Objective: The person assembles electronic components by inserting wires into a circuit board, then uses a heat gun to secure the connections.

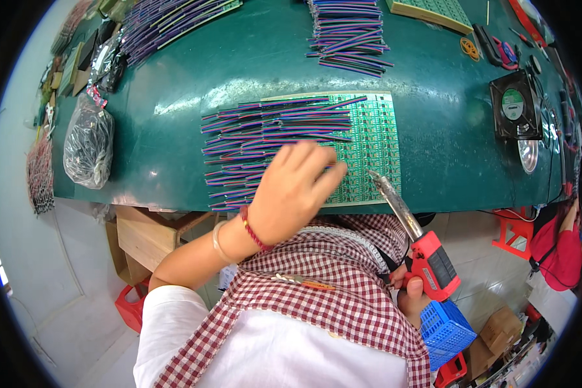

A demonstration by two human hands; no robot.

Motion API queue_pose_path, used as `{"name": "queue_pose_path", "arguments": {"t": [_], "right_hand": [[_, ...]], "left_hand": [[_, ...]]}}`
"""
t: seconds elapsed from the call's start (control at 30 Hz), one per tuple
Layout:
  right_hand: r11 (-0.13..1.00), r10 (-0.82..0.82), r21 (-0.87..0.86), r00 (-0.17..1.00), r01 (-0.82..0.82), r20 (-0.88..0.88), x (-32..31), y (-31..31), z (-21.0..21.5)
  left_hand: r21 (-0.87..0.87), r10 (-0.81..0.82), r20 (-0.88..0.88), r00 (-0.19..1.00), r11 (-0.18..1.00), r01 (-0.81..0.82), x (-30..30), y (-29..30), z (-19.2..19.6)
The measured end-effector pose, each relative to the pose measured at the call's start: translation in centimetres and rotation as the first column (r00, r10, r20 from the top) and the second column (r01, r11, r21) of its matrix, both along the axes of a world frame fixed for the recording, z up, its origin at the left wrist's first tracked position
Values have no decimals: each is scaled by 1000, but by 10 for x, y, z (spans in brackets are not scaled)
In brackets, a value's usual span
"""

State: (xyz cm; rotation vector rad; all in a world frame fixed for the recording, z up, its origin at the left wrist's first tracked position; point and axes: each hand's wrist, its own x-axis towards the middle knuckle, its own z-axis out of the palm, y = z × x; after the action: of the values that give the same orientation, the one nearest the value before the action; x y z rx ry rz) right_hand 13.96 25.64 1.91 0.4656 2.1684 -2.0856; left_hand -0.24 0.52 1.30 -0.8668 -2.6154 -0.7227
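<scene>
Wires (265,132) – light, limp, take mid-bundle | left hand (295,191) open, fingers spread on them over board (372,145) | right hand (412,292) gripping soldering gun (427,255)

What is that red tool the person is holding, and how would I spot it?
Start at the green table and follow its near edge rightwards past the green circuit panel. There the right hand grips a red soldering gun; unlike the flat wire bundles, it has one long metal tip.

Clear plastic bag (88,149), table's left edge
</scene>
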Motion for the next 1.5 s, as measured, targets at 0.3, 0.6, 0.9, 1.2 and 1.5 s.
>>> {"name": "queue_pose_path", "arguments": {"t": [0.3, 0.6, 0.9, 1.2, 1.5], "right_hand": [[1000, -25, -17, 999, 25, -27, -3, 0, 3], [989, 7, -151, 995, 8, 103, 0, 5, 6], [989, 93, -124, 989, -78, 118, -5, 1, 5], [994, 107, -26, 986, -104, 125, 10, 6, -3], [985, 63, -168, 993, -46, 97, 12, 9, -6]], "left_hand": [[-68, 116, 30, 993, 991, -114, -37, 10, -17], [140, -107, 135, 985, 986, 88, 14, -10, 4], [110, -109, 95, 990, 989, 98, 28, -12, -13], [124, -105, 83, 991, 988, 94, 27, -12, -15], [126, -155, 88, 984, 982, 144, 25, -14, -13]]}}
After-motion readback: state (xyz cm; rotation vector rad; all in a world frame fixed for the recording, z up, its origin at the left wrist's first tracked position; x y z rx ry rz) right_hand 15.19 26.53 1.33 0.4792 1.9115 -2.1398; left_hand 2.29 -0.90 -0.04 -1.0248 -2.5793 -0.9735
